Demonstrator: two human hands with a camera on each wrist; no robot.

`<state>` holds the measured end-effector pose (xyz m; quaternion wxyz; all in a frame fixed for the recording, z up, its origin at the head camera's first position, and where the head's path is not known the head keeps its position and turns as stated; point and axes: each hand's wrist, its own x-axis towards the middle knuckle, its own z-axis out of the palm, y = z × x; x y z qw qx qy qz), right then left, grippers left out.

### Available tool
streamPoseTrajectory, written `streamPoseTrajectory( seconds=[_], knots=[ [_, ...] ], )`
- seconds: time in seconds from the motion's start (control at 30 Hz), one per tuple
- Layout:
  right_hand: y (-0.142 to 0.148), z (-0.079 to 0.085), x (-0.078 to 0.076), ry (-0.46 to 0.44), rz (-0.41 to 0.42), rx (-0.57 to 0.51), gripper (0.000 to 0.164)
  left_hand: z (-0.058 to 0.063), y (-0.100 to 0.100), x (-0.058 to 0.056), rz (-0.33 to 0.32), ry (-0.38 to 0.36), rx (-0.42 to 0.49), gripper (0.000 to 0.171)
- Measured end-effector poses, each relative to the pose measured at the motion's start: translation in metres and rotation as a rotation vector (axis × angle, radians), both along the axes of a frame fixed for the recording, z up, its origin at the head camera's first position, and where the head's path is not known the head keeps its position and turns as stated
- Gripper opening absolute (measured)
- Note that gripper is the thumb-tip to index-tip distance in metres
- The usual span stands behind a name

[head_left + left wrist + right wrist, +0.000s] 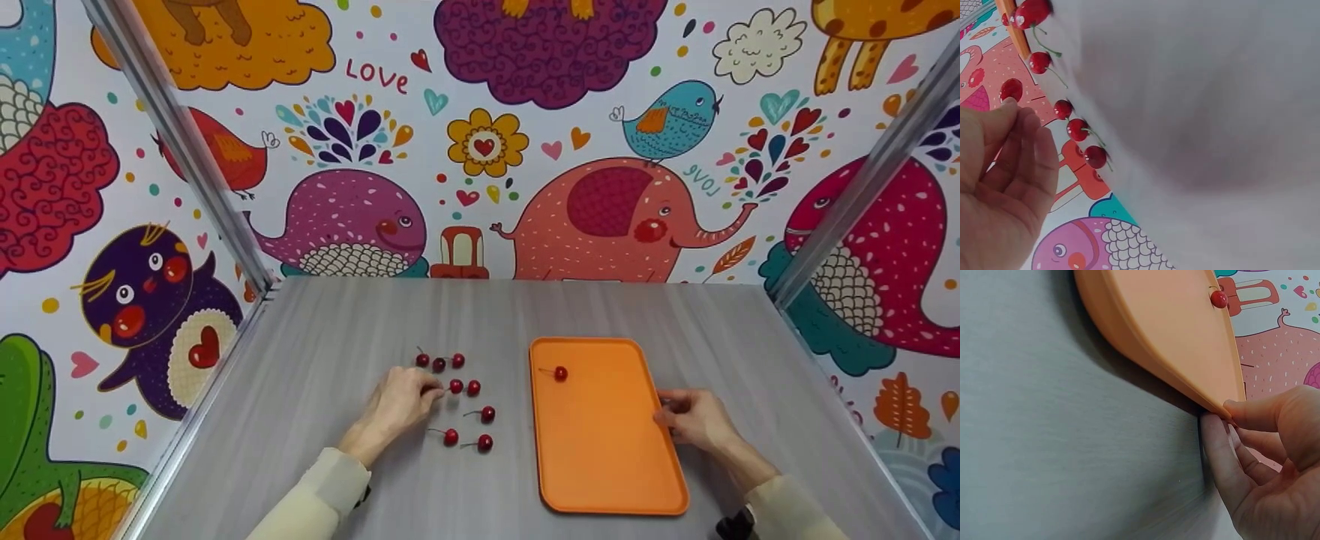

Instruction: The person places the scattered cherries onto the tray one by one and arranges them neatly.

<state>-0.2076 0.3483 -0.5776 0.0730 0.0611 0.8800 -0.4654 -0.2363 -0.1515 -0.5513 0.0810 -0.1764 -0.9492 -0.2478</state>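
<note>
My left hand (401, 401) pinches the stem of a cherry (1011, 90) between thumb and fingertips. In the left wrist view that cherry shows just above the thumb tip, its stem hidden by the fingers. Several other red cherries (485, 443) with stems lie loosely on the table around the hand. To their right is an orange tray (607, 442) with a low rim, bearing a single cherry (561, 373) near its far left corner. My right hand (701, 420) grips the tray's right rim, with the thumb on the rim and the fingers beneath in the right wrist view.
The grey table (322, 330) backs onto a wall (480, 90) printed with cartoon animals. Metal posts (180, 142) stand at its left and right far corners, and a metal edge strip (199, 420) runs along the left side.
</note>
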Motion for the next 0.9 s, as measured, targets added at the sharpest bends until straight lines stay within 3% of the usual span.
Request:
streamPoseTrajectory(
  seconds=[0.3, 0.6, 0.9],
  knots=[
    [0.001, 0.0, 0.0, 0.003, 0.001, 0.012, 0.05, 0.005, 0.016, -0.006, -0.04, 0.022, 0.047, 0.006],
    [0.002, -0.001, -0.001, 0.006, 0.011, -0.009, 0.051, 0.016, 0.034, -0.018, -0.101, 0.051, 0.055, 0.007],
    [-0.002, -0.004, 0.0, 0.043, -0.012, 0.01, 0.048, 0.024, 0.051, -0.028, -0.098, -0.002, 0.058, 0.01]
  ],
)
